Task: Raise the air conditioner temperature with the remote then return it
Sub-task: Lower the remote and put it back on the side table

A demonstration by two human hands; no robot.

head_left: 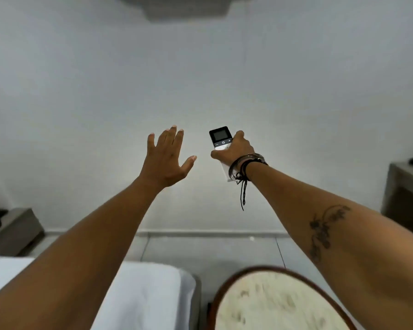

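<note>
Head view, left to right. One grey bedside cabinet (12, 231) with a dark item on top; one white bed corner (148, 289). One left hand (166, 158), raised, fingers spread wide, empty. One air conditioner (188, 7) high on the wall. One remote (221, 139), screen up, gripped in one right hand (235, 150) wearing several bracelets (244, 165). One round cushioned chair seat (279, 303). One second cabinet (405, 194).
</note>
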